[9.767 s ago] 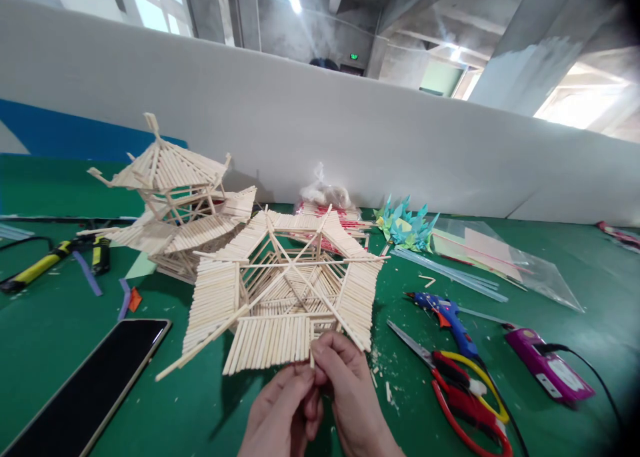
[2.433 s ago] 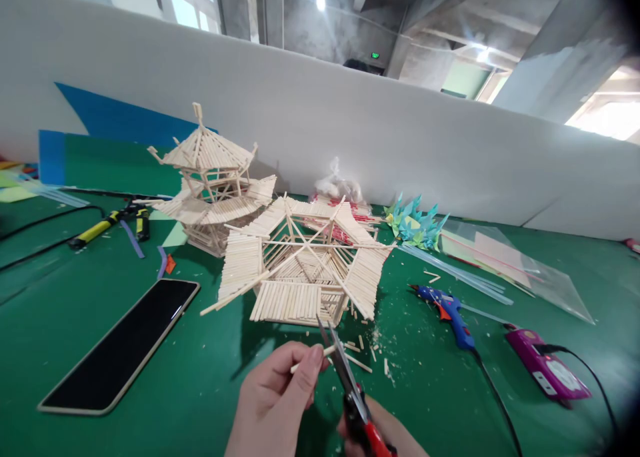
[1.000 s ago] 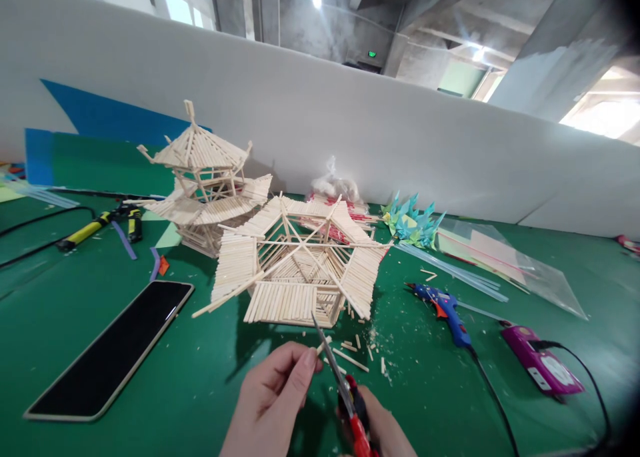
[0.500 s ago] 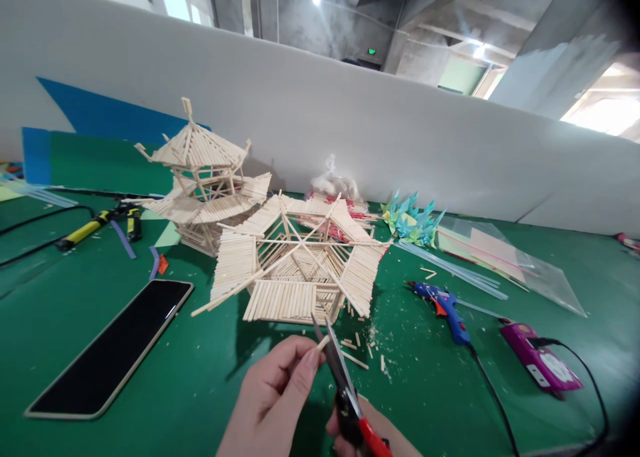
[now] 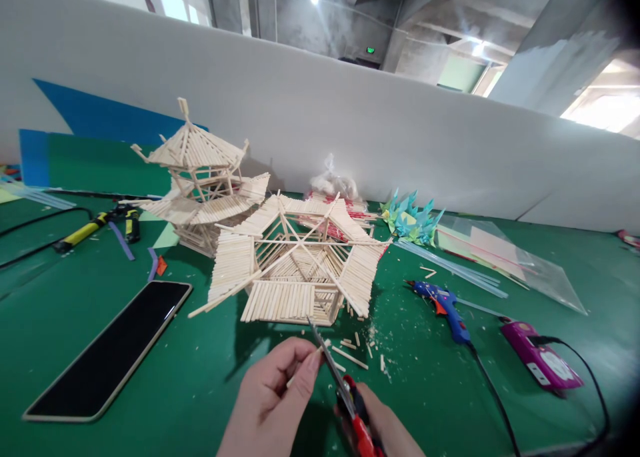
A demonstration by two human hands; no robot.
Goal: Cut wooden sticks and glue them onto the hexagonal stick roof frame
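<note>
My left hand [image 5: 273, 397] pinches a thin wooden stick [image 5: 321, 348] between thumb and fingers, low in the middle of the view. My right hand [image 5: 385, 430] grips red-handled scissors [image 5: 340, 394], and their closed blades meet the stick's tip. Just beyond stands a flat hexagonal stick roof [image 5: 295, 264] on the green table [image 5: 200, 390]. A taller stick pagoda [image 5: 197, 177] rises behind it to the left. Cut stick ends [image 5: 357, 350] lie scattered between the roof and my hands.
A black phone [image 5: 110, 350] lies at the left. A blue glue gun [image 5: 445, 307] and a purple device [image 5: 540, 364] with a cable are at the right. Yellow-handled tools [image 5: 85, 230], paper cranes [image 5: 410, 220], a clear plastic sheet [image 5: 505, 257] and a white partition wall [image 5: 350, 124] lie further back.
The scissors' blades, apart half a second ago, have closed on the stick's tip. Both hands stay low and central; the view shifted slightly.
</note>
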